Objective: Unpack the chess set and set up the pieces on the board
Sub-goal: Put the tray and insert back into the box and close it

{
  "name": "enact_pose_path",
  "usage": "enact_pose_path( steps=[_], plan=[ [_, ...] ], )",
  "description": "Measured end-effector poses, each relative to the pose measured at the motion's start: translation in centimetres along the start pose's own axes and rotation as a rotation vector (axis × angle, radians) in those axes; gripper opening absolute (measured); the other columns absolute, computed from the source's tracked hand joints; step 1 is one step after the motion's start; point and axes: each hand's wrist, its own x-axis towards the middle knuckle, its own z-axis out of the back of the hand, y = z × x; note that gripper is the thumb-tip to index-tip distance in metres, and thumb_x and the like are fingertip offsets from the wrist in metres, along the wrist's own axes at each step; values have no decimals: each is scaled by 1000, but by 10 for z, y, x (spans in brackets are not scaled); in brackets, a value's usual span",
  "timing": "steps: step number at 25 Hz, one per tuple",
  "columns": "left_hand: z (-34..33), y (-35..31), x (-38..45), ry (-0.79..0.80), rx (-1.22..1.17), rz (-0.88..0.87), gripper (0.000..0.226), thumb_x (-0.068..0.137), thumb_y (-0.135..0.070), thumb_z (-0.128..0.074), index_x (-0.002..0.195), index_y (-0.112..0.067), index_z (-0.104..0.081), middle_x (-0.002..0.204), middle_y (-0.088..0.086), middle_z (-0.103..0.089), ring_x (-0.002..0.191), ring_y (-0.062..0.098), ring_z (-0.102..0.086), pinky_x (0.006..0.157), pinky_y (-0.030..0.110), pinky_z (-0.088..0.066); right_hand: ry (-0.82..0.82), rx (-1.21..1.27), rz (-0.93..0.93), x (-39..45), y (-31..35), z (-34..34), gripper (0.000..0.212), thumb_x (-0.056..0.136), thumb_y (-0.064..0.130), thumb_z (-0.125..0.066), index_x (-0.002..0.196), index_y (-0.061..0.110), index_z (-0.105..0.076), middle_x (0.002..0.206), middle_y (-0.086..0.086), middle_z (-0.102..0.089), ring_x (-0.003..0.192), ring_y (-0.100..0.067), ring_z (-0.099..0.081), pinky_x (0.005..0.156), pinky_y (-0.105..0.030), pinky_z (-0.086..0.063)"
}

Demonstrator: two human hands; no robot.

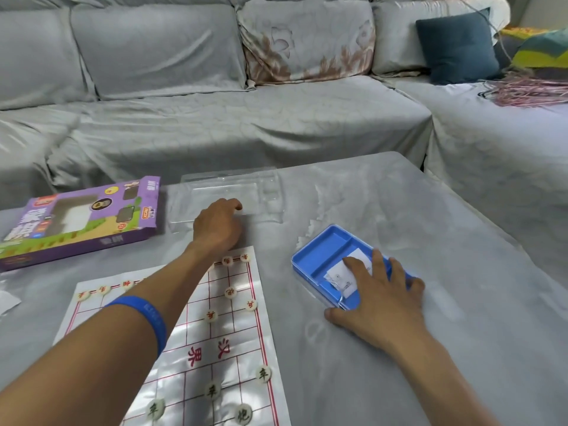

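A white Chinese chess board sheet [196, 342] with red grid lines lies on the table in front of me. Several round cream pieces stand on it, red-marked ones such as a red piece [230, 292] at the far end and dark-marked ones such as a dark piece [263, 373] near me. My left hand [218, 226] reaches past the board's far edge, fingers curled on the edge of a clear plastic tray [227, 192]. My right hand [378, 290] rests flat on a blue plastic case [322, 253] that holds a white paper slip [344, 276].
The purple game box [83, 219] lies at the left of the table. A scrap of white paper [7, 301] sits at the far left edge. A grey covered sofa [215, 112] wraps around behind and to the right, with a dark blue cushion [458, 44].
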Motion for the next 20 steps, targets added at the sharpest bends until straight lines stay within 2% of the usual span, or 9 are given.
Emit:
enact_pose_path(
  steps=[4,7,10,14,17,20],
  plan=[
    [6,-17,-10,-29,-41,-119,27,96,-24,-55,122,-25,-60,127,1,-61,109,28,-59,87,38,-47,54,74,-63,1,-11,12,91,57,81,-56,135,46,-28,155,2,-11,145,-29,-3,111,-45,-13],
    [15,-34,-27,-22,-122,-171,29,94,-26,-60,124,-27,-61,131,-1,-60,112,27,-59,93,38,-47,81,89,-176,-5,-34,23,97,46,84,-57,131,45,-30,136,4,-29,134,-24,-25,104,-41,-23],
    [26,-55,-57,15,-244,-231,28,92,-24,-62,119,-29,-64,129,-6,-62,111,23,-60,96,37,-48,74,33,-311,-23,-61,31,93,46,78,-61,125,38,-30,119,3,-35,121,-22,-36,93,-40,-26],
    [33,-82,-109,98,-306,-341,28,91,-24,-63,118,-30,-64,128,-9,-62,106,19,-62,97,37,-49,85,212,-474,-52,-92,36,84,48,64,-72,114,32,-32,117,-2,-35,121,-27,-36,96,-46,-32],
    [28,-99,-154,200,-302,-437,28,91,-22,-62,118,-30,-61,127,-12,-60,103,16,-62,94,34,-48,-49,360,-596,-80,-124,52,82,53,58,-76,116,28,-33,125,-8,-38,123,-32,-35,96,-51,-34],
    [22,-113,-183,269,-321,-471,27,91,-22,-61,116,-31,-59,125,-12,-60,102,16,-61,91,35,-48,-235,437,-642,-105,-146,74,78,59,56,-77,118,26,-35,132,-12,-39,127,-34,-34,99,-55,-32]
  ],
)
